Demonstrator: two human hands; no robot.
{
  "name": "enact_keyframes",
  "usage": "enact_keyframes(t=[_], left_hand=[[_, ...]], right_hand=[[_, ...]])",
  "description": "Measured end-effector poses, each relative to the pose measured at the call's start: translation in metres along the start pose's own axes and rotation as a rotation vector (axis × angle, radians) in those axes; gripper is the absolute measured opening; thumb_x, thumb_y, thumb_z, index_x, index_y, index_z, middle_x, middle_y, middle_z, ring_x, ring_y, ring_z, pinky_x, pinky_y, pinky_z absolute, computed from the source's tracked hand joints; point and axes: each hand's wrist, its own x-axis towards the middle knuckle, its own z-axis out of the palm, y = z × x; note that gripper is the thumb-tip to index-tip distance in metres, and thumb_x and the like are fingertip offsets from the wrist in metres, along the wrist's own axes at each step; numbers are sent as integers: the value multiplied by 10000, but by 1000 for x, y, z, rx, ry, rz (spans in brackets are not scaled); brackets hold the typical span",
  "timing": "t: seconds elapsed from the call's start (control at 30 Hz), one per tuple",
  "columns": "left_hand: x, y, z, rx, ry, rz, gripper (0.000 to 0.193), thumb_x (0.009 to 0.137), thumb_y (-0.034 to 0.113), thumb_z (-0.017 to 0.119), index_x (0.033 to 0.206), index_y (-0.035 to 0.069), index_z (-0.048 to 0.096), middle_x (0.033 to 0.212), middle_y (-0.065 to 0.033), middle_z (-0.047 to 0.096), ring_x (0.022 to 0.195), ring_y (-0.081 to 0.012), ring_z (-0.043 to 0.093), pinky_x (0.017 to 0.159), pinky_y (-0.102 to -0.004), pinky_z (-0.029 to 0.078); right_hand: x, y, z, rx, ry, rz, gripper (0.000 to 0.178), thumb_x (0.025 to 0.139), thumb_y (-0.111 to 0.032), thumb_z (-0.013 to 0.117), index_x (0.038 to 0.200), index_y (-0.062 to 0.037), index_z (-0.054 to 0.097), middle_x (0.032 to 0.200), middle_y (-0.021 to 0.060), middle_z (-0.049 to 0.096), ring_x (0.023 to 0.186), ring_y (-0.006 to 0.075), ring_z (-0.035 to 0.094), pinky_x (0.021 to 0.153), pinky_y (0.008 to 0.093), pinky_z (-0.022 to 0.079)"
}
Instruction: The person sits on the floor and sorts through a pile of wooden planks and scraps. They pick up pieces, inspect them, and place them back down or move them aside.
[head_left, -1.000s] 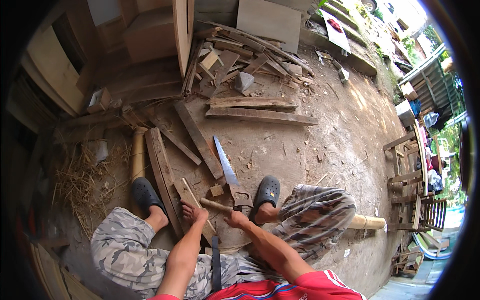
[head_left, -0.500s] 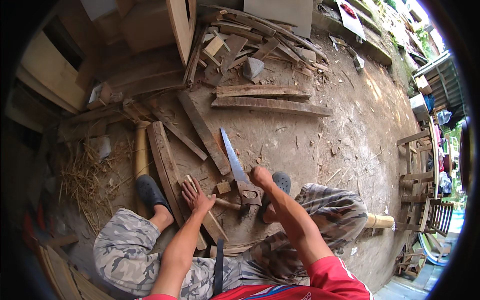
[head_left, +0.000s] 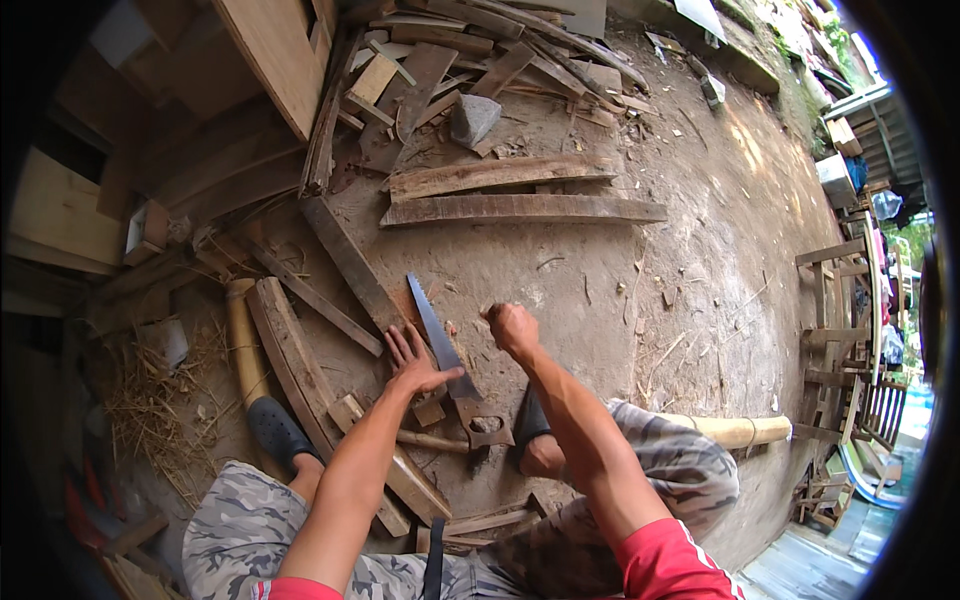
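My left hand [head_left: 412, 368] is open, fingers spread, its fingertips at the near end of a dark plank [head_left: 345, 255] lying on the dirt. Beside its thumb lies a handsaw [head_left: 433, 325], blade pointing away from me and its brown handle [head_left: 486, 431] nearest me. A round wooden stick [head_left: 430, 440] reaches under that handle; its far end is hidden. Below the left palm sits a small wood block [head_left: 430, 410]. My right hand [head_left: 513, 330] is closed in the air, right of the saw; whatever it may hold is too small to make out.
Thick beams [head_left: 295, 350] lie by my left foot, with a bamboo pole [head_left: 243, 335] beside them. Two timbers [head_left: 520, 208] lie ahead, before a scrap-wood pile [head_left: 450, 60] and a grey stone [head_left: 474, 120]. Another bamboo pole [head_left: 740, 431] extends past my right knee. Straw [head_left: 165, 400] is at left.
My left hand has moved forward from the short beam to the dark plank's end. My right hand, still closed, has risen slightly forward. The view has shifted a little.
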Motion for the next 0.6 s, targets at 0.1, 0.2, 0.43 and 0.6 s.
enact_keyframes(t=[0.1, 0.2, 0.43, 0.6], left_hand=[[15, -13, 16, 49, -12, 37, 1577, 559, 830, 710, 1462, 17, -295, 1458, -346, -374, 1364, -484, -355, 1136, -657, 25], [15, -5, 5, 30, -123, 35, 1569, 585, 814, 711, 1444, -14, -308, 1419, -376, -403, 1309, -509, -414, 1121, -678, 33], [23, -16, 11, -24, -142, 92, 1536, 653, 789, 687, 1392, -103, -322, 1320, -462, -428, 1233, -583, -440, 1059, -678, -159], [25, -12, 11, -48, -144, 69, 1489, 682, 767, 680, 1420, -93, -284, 1346, -448, -417, 1257, -570, -429, 1078, -653, -157]], right_hand=[[38, -24, -25, -302, 77, -78, 414, 913, -458, 604, 828, -70, 722, 685, 181, 670, 659, 375, 679, 602, 453, 528], [87, -28, -42, -274, 141, -116, 383, 880, -451, 647, 923, -73, 694, 807, 197, 690, 811, 352, 689, 722, 464, 526], [180, -53, -33, -575, 179, -272, 942, 728, -448, 795, 1482, -146, 319, 1458, 137, 404, 1365, 328, 354, 1105, 504, 288], [192, -45, -17, -822, 278, -287, 563, 831, -203, 620, 1371, -111, 494, 1253, 101, 529, 1199, 295, 457, 1030, 473, 332]])
